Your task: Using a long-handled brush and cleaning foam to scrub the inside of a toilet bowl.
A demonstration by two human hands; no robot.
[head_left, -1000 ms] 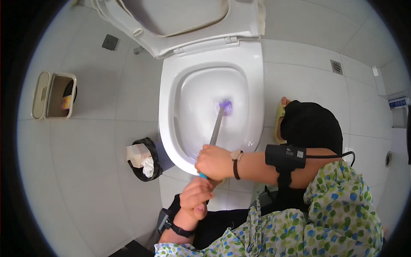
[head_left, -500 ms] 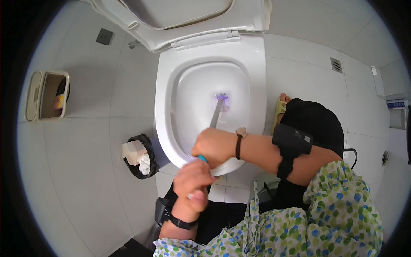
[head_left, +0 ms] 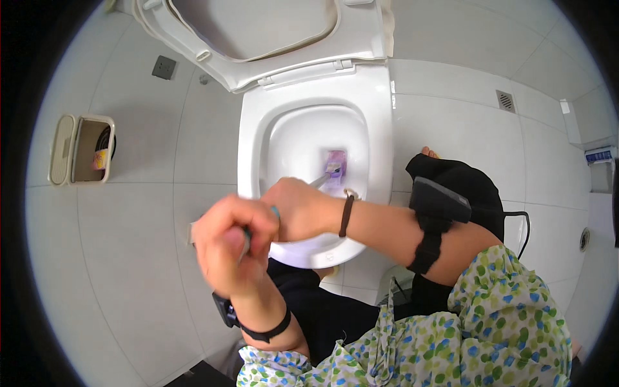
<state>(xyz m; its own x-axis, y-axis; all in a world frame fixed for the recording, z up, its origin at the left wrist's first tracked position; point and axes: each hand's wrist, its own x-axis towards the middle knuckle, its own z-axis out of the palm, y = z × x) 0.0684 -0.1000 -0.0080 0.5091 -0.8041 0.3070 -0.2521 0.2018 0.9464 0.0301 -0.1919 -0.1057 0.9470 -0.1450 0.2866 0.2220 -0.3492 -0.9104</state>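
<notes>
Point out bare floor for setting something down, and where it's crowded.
Bare floor lies between the toilet and the slotted drain to its right. The toilet's front is crowded: left hand and right hand gripping the grey-shafted tool, black trousers nearby.

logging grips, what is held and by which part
A long-handled tool, by its handle: right hand nearer the toilet bowl, left hand farther up.

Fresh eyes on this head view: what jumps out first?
The white toilet at upper centre, its lid raised at the top edge, and a vivid purple patch deep in the bowl. Next, both hands on a grey stick angled into the bowl: right hand nearer the patch, left hand further lower left.
</notes>
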